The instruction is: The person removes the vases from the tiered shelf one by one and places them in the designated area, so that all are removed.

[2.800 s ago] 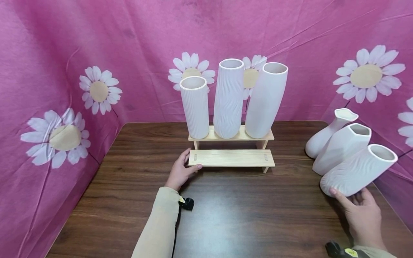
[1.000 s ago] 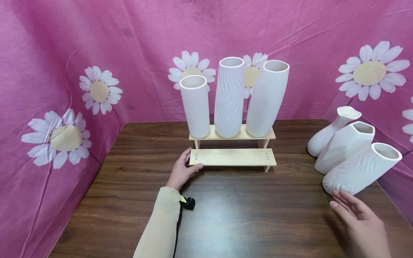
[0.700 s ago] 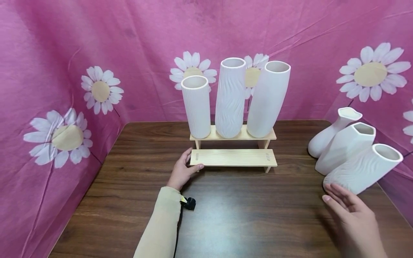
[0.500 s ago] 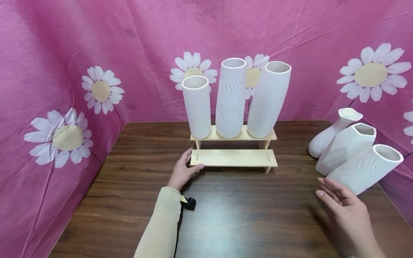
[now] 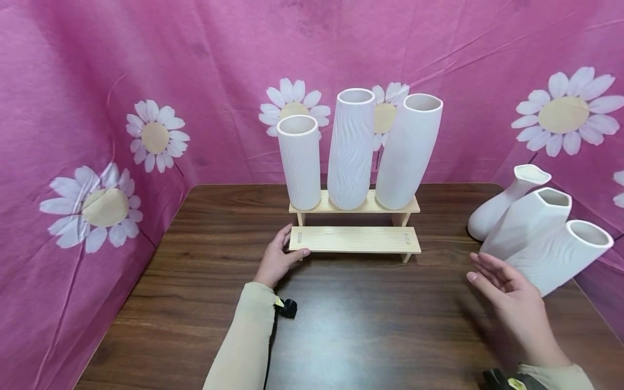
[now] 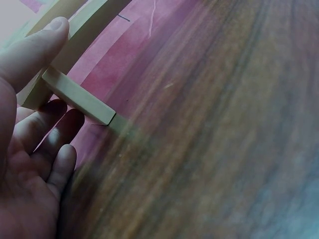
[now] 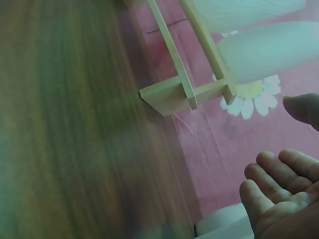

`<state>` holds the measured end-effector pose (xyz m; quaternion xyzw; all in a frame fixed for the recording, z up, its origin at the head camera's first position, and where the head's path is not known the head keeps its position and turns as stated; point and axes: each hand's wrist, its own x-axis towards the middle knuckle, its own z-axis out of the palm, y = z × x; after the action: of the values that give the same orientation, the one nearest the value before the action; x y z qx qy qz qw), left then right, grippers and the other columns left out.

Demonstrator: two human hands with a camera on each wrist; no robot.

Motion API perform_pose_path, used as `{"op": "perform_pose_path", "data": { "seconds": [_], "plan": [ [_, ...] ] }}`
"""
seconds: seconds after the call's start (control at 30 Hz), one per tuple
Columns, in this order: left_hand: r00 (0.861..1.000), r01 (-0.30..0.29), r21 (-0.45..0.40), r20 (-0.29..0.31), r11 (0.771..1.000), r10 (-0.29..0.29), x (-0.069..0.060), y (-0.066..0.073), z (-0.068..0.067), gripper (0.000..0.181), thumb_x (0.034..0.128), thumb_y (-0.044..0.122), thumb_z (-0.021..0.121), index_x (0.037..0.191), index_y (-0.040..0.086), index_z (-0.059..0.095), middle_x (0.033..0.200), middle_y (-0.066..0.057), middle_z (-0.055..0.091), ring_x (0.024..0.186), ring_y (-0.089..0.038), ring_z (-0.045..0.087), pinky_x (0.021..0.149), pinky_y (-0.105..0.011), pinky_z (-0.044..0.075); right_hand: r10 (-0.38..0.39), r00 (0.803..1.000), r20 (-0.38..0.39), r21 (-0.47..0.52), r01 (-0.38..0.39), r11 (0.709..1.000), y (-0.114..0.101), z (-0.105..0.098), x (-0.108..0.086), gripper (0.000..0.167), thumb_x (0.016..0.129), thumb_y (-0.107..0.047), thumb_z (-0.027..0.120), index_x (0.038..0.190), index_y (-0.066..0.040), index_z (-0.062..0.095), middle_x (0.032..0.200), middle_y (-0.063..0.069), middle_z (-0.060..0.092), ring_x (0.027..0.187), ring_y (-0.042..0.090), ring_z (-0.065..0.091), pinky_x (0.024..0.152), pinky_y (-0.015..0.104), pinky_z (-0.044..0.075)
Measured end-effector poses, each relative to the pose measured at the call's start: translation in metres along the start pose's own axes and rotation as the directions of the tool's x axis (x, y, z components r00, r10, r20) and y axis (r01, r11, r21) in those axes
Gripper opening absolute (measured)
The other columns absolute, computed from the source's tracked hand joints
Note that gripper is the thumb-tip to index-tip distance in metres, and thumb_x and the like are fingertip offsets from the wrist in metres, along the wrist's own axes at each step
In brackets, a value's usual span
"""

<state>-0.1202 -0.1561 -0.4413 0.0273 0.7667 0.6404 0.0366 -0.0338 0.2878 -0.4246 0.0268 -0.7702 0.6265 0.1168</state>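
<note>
A two-step pale wooden stand stands on the table, its upper step bearing three tall white vases: ribbed, wavy and smooth. My left hand grips the left end of the lower step, thumb on top; the left wrist view shows the thumb over the board and fingers below. On the right are three more white vases: narrow-necked, faceted and wavy oval-mouthed. My right hand is in front of them, holding nothing, and partly hides the nearest one's base.
The dark wooden table reaches back to a pink cloth with large white daisies, which also hangs along both sides. A black device is on my left wrist, another on my right.
My right hand has let go of the nearest right-hand vase and moved left and slightly away from me. My left hand keeps its grip on the stand. The view has shifted slightly.
</note>
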Motion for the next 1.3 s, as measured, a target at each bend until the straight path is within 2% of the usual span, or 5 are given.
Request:
{"op": "perform_pose_path", "data": {
  "seconds": [0.27, 0.33, 0.57, 0.73, 1.3],
  "plan": [
    [1.000, 0.007, 0.012, -0.012, 1.000, -0.007, -0.001, -0.002, -0.002, 0.087, 0.0838, 0.005, 0.081, 0.153, -0.006, 0.029, 0.147, -0.020, 0.051, 0.127, -0.027, 0.053, 0.107, -0.040, 0.040, -0.026, 0.999, 0.037, -0.076, 0.029, 0.997, -0.006, 0.014, 0.020, 0.048, 0.093, 0.002, 0.068, 0.139, 0.001, 0.054, 0.123, -0.020, 0.065, 0.112, -0.008, 0.059, 0.086, 0.008, 0.047],
    [1.000, 0.009, 0.016, -0.010, 1.000, -0.009, 0.000, -0.003, -0.002, 0.087, 0.0843, 0.004, 0.080, 0.154, -0.006, 0.029, 0.147, -0.021, 0.051, 0.127, -0.027, 0.053, 0.106, -0.039, 0.041, -0.025, 0.999, 0.037, -0.046, 0.027, 0.999, -0.006, 0.017, 0.026, 0.047, 0.093, 0.002, 0.068, 0.138, -0.002, 0.056, 0.123, -0.018, 0.066, 0.112, -0.007, 0.060, 0.085, 0.008, 0.047],
    [0.999, 0.008, -0.006, -0.035, 1.000, -0.008, 0.016, -0.038, -0.002, 0.091, 0.0827, 0.006, 0.083, 0.156, 0.000, 0.029, 0.148, -0.016, 0.051, 0.129, -0.025, 0.052, 0.108, -0.040, 0.039, -0.013, 1.000, -0.011, 0.107, 0.014, 0.994, -0.010, 0.027, 0.046, 0.044, 0.092, 0.002, 0.069, 0.134, -0.006, 0.059, 0.121, -0.012, 0.068, 0.110, -0.003, 0.062, 0.086, 0.009, 0.048],
    [0.999, -0.011, -0.018, -0.036, 1.000, 0.010, 0.016, -0.040, -0.002, 0.091, 0.0820, 0.010, 0.084, 0.156, 0.003, 0.032, 0.147, -0.014, 0.053, 0.126, -0.024, 0.055, 0.104, -0.037, 0.043, -0.024, 0.999, -0.040, 0.215, 0.032, 0.976, -0.015, 0.034, 0.058, 0.044, 0.091, 0.004, 0.069, 0.133, -0.005, 0.059, 0.120, -0.008, 0.069, 0.109, 0.000, 0.064, 0.086, 0.011, 0.049],
    [0.999, -0.017, -0.035, -0.029, 0.999, 0.016, 0.018, -0.039, 0.000, 0.091, 0.0811, 0.009, 0.085, 0.155, 0.004, 0.032, 0.145, -0.014, 0.055, 0.122, -0.024, 0.058, 0.094, -0.026, 0.048, -0.003, 0.999, -0.049, 0.371, 0.021, 0.928, -0.025, 0.056, 0.089, 0.040, 0.091, 0.006, 0.069, 0.127, -0.009, 0.060, 0.119, -0.005, 0.069, 0.107, 0.003, 0.065, 0.087, 0.013, 0.050]
  ]
}}
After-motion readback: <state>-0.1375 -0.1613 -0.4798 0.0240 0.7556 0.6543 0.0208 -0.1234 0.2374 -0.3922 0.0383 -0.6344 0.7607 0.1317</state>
